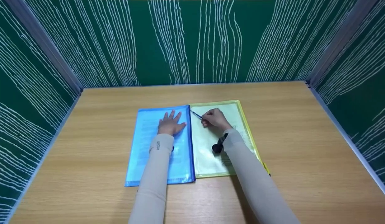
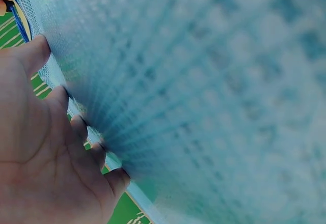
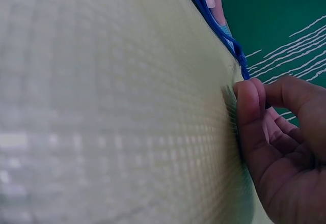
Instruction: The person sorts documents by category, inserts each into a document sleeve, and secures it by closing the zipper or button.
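A blue mesh zip folder (image 1: 180, 155) lies flat with printed sheets showing faintly through it. My left hand (image 1: 170, 124) rests on its upper part, fingers spread; in the left wrist view the left hand (image 2: 56, 137) has its fingertips against the mesh. Along the folder's right edge runs a dark blue zipper (image 3: 211, 20). My right hand (image 1: 214, 118) pinches the zipper's blue pull (image 1: 196, 114) between thumb and fingers, near the top corner. Under that hand is a yellow-edged mesh zip folder (image 1: 208, 155), side by side with the blue one. In the right wrist view the right hand (image 3: 285, 142) hides the pull's end.
The wooden table (image 1: 86, 146) extends around both folders. Green panels with white wavy lines (image 1: 192, 43) stand at the back and sides. A yellow tab (image 1: 266, 168) sticks out at the yellow folder's lower right corner. A black wrist device (image 1: 218, 147) hangs by the right cuff.
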A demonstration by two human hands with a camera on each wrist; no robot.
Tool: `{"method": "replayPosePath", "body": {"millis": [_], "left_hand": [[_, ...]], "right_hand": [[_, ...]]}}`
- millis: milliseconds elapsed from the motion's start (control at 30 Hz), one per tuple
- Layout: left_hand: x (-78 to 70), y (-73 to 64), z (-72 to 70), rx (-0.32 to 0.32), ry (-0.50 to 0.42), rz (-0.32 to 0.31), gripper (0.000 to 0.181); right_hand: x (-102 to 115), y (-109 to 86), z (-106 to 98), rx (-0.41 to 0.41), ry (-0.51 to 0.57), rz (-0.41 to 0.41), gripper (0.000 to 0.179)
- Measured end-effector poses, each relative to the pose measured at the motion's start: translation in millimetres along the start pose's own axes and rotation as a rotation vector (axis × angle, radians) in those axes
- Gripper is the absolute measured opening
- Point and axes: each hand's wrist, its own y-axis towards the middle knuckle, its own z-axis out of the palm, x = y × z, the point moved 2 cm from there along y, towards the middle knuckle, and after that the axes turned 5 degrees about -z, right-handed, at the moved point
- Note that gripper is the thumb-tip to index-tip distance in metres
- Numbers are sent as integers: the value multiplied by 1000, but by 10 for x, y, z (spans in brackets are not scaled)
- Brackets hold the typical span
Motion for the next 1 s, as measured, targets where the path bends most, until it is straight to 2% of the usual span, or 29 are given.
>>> {"method": "replayPosePath", "body": {"millis": [367,600,767,1000], "left_hand": [[87,47,-19,-10,-46,-34,66],[135,65,-53,-28,-75,-40,66],[129,76,-73,-30,-75,-34,66],[126,85,-73,-26,-70,-39,66]], "right_hand": [[-6,-13,40,33,-6,46,16],[16,-40,79,59,41,12,18],[29,-56,78,-5,95,-17,13],[13,-50,112,-66,45,-62,5]]}}
